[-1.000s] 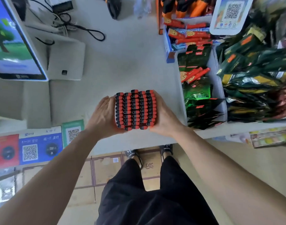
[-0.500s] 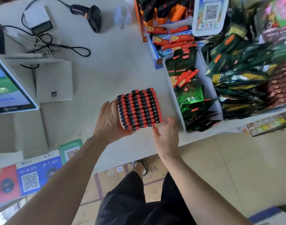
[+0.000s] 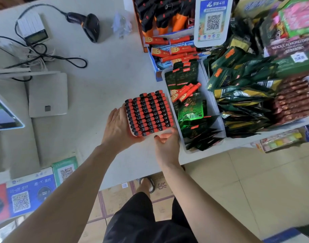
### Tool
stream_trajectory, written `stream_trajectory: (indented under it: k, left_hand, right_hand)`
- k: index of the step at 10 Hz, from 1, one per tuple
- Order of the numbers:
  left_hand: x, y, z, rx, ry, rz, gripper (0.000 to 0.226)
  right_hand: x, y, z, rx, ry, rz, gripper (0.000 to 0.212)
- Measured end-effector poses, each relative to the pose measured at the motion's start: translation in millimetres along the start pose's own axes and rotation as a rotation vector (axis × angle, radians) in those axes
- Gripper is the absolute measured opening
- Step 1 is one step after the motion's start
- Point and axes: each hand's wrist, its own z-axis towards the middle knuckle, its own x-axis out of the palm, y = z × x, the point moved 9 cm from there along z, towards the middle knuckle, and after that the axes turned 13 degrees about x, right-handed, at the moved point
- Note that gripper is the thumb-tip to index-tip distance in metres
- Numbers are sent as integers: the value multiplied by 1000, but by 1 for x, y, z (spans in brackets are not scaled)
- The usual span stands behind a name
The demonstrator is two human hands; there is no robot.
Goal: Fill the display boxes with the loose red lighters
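Already full, the box [image 3: 148,114] could tip and spill.
Left hand [image 3: 118,126] cups its side; right hand [image 3: 167,142], fingers loose, only touches its near edge beside the bin [image 3: 212,109].

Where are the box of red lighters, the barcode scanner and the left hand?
box of red lighters [image 3: 148,114], head view, middle of the lighter tops.
barcode scanner [image 3: 92,26], head view, its black head.
left hand [image 3: 117,127], head view, back of the hand.

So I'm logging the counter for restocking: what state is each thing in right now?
Box of red lighters: packed full, upright rows.
Left hand: holds the box's left side.
Right hand: open, at the box's near corner.
Barcode scanner: lying on the counter.
Clear bin: filled with green packets.
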Motion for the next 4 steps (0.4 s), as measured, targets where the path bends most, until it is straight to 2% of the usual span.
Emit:
stream_trajectory:
  k: [2,4]
  left_hand:
    - [6,0,7,-31,53,-18,118]
    - [10,2,5,-44,124,-8,123]
  right_hand:
    - [1,-1,1,58,32,13,35]
    - [2,-5,-2,93,104,-47,67]
